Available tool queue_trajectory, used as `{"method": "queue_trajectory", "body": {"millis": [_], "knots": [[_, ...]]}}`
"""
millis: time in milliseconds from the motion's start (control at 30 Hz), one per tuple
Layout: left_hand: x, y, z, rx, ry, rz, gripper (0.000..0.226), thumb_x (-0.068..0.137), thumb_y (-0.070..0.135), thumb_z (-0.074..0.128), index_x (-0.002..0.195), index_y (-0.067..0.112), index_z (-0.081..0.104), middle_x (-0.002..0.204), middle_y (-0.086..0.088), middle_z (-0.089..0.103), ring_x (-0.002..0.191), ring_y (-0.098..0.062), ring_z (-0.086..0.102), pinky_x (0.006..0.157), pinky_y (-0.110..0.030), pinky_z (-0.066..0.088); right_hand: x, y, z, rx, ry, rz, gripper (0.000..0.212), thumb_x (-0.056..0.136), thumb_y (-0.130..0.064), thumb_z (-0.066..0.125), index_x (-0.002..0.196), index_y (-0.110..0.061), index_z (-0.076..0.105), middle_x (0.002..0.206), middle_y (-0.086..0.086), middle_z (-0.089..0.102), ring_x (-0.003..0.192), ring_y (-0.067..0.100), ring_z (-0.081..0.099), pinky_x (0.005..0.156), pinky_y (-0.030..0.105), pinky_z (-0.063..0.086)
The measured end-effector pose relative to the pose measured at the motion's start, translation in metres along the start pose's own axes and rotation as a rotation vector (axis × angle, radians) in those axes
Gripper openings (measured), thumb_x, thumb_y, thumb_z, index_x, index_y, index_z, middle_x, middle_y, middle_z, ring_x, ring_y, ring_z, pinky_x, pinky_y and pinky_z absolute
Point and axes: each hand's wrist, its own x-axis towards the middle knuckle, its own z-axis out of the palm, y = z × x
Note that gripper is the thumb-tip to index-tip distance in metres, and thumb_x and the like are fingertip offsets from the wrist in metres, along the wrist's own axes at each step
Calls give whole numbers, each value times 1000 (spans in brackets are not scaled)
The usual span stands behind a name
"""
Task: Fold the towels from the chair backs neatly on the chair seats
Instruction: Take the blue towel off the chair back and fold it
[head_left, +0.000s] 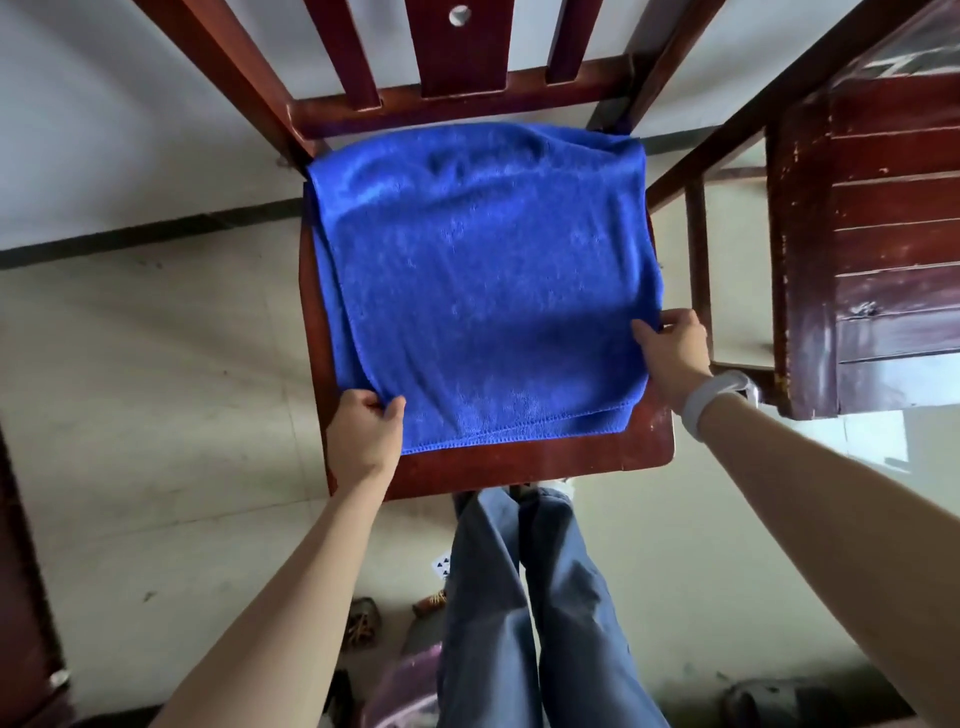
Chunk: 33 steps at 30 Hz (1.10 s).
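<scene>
Lying doubled over on the seat of a wooden chair (545, 462), a blue towel (483, 280). Pinching its near-left corner, left hand (363, 434); gripping its right edge, right hand (672, 358).

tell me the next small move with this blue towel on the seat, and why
Probably carry the near edge toward the chair back to halve it again. The left hand and right hand each pinch a near corner of the blue towel, which lies doubled and covers most of the seat.
</scene>
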Motion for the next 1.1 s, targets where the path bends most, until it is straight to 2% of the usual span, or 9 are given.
{"method": "queue_trajectory", "body": {"millis": [100, 167, 267, 367, 533, 700, 800, 967, 1100], "knots": [[3, 0, 3, 7, 44, -17, 19, 89, 22, 51, 93, 4, 57, 86, -10, 61, 87, -30, 56, 69, -27, 33, 4, -2, 1, 136, 29, 9, 7, 81, -14, 54, 80, -14, 48, 77, 1, 50, 69, 19, 47, 60, 28, 40], [3, -1, 2, -33, 66, -5, 18, 92, 20, 46, 97, 4, 53, 85, -7, 55, 81, -27, 50, 67, -26, 30, 3, 0, -4, 193, 50, -58, 16, 79, -12, 54, 71, -20, 42, 68, -3, 44, 61, 14, 42, 53, 25, 37], [1, -1, -7, -153, 44, 91, 19, 95, 20, 43, 103, 4, 49, 88, -5, 51, 76, -21, 47, 65, -23, 35, -7, -3, -14, 339, 6, -65, 15, 82, -16, 58, 89, -20, 46, 75, -5, 47, 63, 12, 47, 46, 21, 38], [0, 1, -22, -334, -9, 125, 18, 94, 23, 46, 106, 10, 49, 90, -2, 51, 74, -14, 50, 57, -29, 52, -13, -6, -31, 409, -150, -2, 26, 85, -15, 58, 110, -19, 51, 78, -4, 54, 66, 13, 54, 55, 27, 45], [13, -10, -37, -523, -50, -35, 15, 90, 25, 55, 101, 17, 54, 82, 4, 52, 62, -3, 51, 47, -13, 47, -26, 3, -35, 157, -435, 34, 18, 88, -15, 58, 100, -2, 59, 67, 5, 47, 52, 13, 44, 50, 20, 44], [9, -29, -26, -496, -175, -141, 9, 87, 11, 59, 95, 9, 56, 67, -2, 48, 43, -2, 47, 44, -13, 39, -29, 9, -11, -33, -233, -34, 40, 83, -48, 56, 76, -9, 51, 71, 12, 48, 65, 24, 44, 63, 35, 37], [3, -31, -24, -381, -158, -91, 3, 87, 14, 58, 89, 13, 57, 70, -3, 53, 50, -5, 51, 47, -13, 41, -37, 6, 8, -283, -76, -178, 46, 76, -56, 59, 92, -15, 46, 88, 2, 52, 77, 23, 48, 67, 31, 34], [-3, -27, -26, -274, -113, -48, 16, 86, 17, 57, 71, 16, 55, 71, -5, 53, 69, -23, 53, 73, -38, 49, -43, 1, 30, -825, -135, -507, 41, 86, -39, 52, 116, -15, 40, 110, 14, 54, 101, 35, 53, 66, 35, 35], [-3, -25, -31, -281, -155, -28, 13, 89, 15, 54, 94, 4, 59, 72, -1, 51, 79, -23, 54, 80, -36, 49, -40, -2, 27, -707, -116, -493, 20, 87, -10, 42, 105, -7, 49, 105, 18, 59, 91, 38, 55, 65, 36, 35]]}}
